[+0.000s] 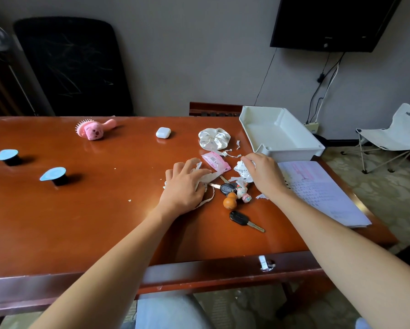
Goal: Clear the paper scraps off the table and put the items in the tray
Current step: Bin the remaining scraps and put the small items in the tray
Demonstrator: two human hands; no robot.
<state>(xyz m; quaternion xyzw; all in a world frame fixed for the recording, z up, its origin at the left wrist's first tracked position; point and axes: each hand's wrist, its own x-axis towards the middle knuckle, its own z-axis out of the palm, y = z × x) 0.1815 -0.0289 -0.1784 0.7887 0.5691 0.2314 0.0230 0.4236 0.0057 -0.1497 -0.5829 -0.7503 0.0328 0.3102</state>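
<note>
White paper scraps point(232, 153) lie scattered at the middle right of the brown table point(80, 210). My left hand point(184, 186) lies over a bunch of scraps, fingers curled round them. My right hand point(263, 173) grips a crumpled paper wad point(242, 169). Between my hands lie a pink packet point(216, 161), a key bunch with an orange gourd charm point(230, 201) and a black key point(244, 220). The white tray point(315, 144) stands empty at the far right. A silver scrunchie point(214, 138), a white earbud case point(163, 132) and a pink hairbrush point(93, 129) sit further back.
Two black cups with blue lids point(8, 156) point(54, 175) stand at the left. A stack of printed sheets point(322, 193) lies at the right edge. A folding chair point(389, 136) stands on the floor to the right. A foil bit point(264, 263) clings to the table's front edge.
</note>
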